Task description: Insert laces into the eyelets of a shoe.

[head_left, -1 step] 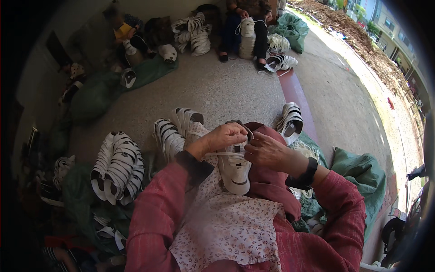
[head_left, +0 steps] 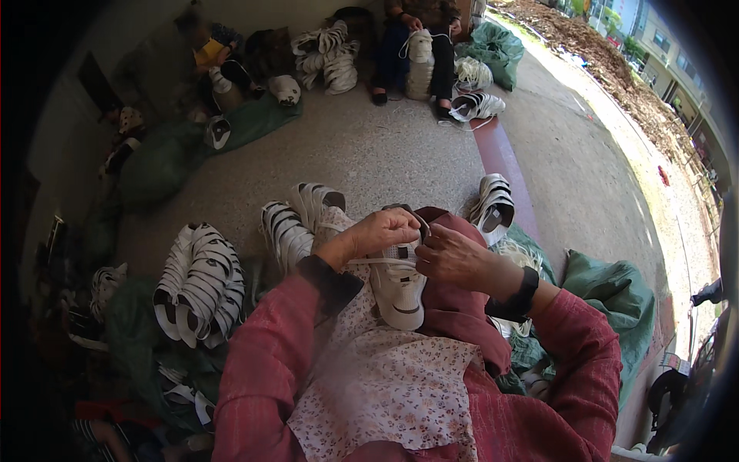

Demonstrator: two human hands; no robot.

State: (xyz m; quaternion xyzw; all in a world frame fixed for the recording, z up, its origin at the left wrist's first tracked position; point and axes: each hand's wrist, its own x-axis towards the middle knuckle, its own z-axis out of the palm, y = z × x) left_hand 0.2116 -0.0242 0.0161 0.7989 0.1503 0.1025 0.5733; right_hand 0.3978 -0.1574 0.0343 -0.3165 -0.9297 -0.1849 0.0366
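A white sneaker upper (head_left: 399,296) lies across my lap on a floral apron (head_left: 385,385), toe toward me. A pale shoelace (head_left: 377,262) crosses its front, loose on the left side. My left hand (head_left: 385,231) is closed in a pinch over the shoe's far end. Close beside it, my right hand (head_left: 446,254) pinches too, at the shoe's right edge. A short curved strip, apparently lace, spans the gap between the fingertips. The fingers partly hide the eyelets.
Stacked white shoe uppers (head_left: 202,285) stand at my left, and more (head_left: 289,231) lean beyond my left arm. Another stack (head_left: 493,208) sits past my right hand. A green sack (head_left: 612,300) lies at right. Across the floor, a seated person (head_left: 419,15) holds a stack of uppers.
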